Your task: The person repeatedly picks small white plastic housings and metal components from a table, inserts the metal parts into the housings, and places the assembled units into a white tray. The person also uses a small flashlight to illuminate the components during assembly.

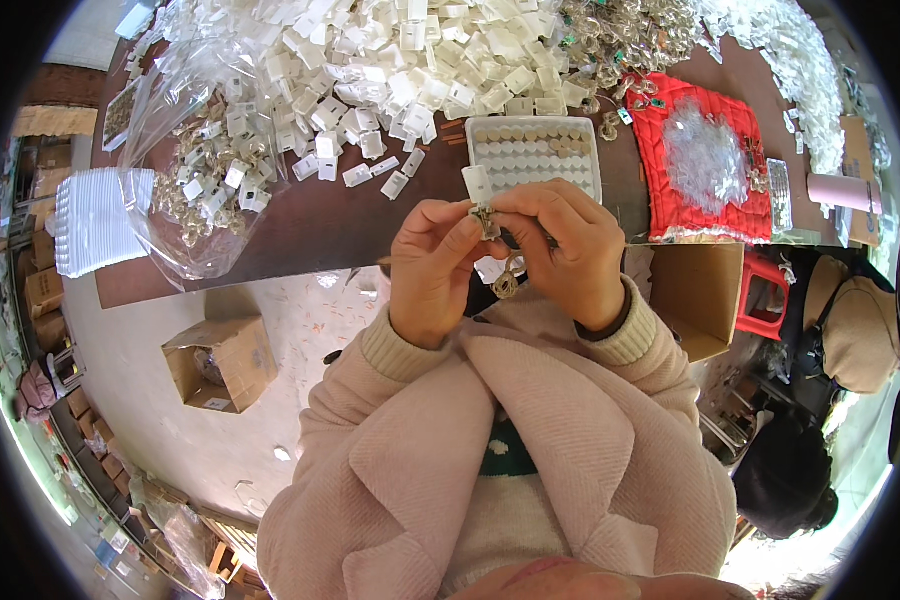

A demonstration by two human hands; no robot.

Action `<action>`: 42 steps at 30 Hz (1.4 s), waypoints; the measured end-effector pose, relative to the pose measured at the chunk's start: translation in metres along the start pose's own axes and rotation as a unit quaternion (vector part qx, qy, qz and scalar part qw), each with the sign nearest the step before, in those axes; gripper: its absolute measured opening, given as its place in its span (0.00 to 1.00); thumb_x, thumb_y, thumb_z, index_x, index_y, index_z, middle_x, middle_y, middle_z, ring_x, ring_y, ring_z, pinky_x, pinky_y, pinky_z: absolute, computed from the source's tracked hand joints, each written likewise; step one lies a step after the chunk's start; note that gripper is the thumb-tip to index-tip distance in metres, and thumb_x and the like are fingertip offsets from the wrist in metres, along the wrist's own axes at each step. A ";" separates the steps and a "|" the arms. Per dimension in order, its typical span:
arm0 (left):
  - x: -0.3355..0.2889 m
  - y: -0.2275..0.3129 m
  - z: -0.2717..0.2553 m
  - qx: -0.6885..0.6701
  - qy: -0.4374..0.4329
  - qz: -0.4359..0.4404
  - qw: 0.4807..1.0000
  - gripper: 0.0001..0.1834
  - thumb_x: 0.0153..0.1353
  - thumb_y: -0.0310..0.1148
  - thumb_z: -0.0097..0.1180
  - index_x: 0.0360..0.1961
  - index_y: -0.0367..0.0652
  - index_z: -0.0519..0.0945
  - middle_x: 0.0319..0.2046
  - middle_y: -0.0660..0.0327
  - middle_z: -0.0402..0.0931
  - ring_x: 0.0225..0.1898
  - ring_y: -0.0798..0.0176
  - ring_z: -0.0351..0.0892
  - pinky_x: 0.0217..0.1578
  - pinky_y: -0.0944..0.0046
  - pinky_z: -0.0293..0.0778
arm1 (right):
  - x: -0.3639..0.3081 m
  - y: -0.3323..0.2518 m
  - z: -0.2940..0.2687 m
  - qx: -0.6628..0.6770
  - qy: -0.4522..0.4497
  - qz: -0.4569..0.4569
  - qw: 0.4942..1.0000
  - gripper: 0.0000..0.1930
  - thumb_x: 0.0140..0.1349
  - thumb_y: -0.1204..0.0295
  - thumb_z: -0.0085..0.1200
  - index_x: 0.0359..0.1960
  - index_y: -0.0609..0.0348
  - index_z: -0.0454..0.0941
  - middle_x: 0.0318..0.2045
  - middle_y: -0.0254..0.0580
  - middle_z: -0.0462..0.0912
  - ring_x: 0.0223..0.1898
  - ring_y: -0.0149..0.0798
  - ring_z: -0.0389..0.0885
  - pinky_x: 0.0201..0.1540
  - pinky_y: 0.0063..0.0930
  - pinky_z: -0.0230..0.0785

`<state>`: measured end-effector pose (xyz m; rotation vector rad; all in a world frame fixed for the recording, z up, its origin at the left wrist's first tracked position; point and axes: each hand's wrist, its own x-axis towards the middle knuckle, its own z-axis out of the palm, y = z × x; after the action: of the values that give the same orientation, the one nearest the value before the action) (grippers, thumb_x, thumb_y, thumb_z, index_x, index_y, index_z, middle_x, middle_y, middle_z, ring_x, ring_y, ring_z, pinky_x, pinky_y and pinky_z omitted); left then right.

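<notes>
As I look down through the head camera, both hands meet at the centre of the clock. The left hand (433, 268) is pinched narrow, its thumb and forefinger on a small glinting piece (485, 222), and the right hand (573, 255) grips that same piece from the three o'clock side with its thumb and fingers. A flat white plastic part (477, 184) stands up at twelve o'clock from their fingertips. Below the right fingers, toward six o'clock, I see a tan looped bundle (507, 280); I cannot tell what holds it.

Beyond the hands, on the brown surface (320, 225), a white ridged tray (510, 122) lies near at one o'clock. A big heap of white plastic parts (410, 62) spreads around eleven o'clock. Between nine and ten o'clock I have a clear bag (195, 266) with white and glinting pieces inside, and a stack of clear trays (102, 225) past it. Just after two o'clock lies a red quilted cloth (644, 140), bearing a pile of clear pieces (703, 155).
</notes>
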<state>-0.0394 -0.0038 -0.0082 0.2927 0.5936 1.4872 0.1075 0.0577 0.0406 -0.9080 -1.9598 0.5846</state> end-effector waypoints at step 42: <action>-0.018 -0.010 0.023 -0.079 0.040 -0.143 0.986 0.19 0.70 0.44 0.57 0.56 0.47 0.74 0.46 0.66 0.77 0.50 0.67 0.76 0.50 0.63 0.75 | -0.019 0.003 0.000 0.220 0.042 -0.068 0.972 0.14 0.50 0.88 0.60 0.39 0.62 0.81 0.43 0.49 0.83 0.46 0.49 0.83 0.48 0.36 0.76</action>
<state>-0.0182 -0.0185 0.0085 0.0216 0.5529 1.2637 0.1154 0.0449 0.0288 -0.5081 -1.7019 0.8436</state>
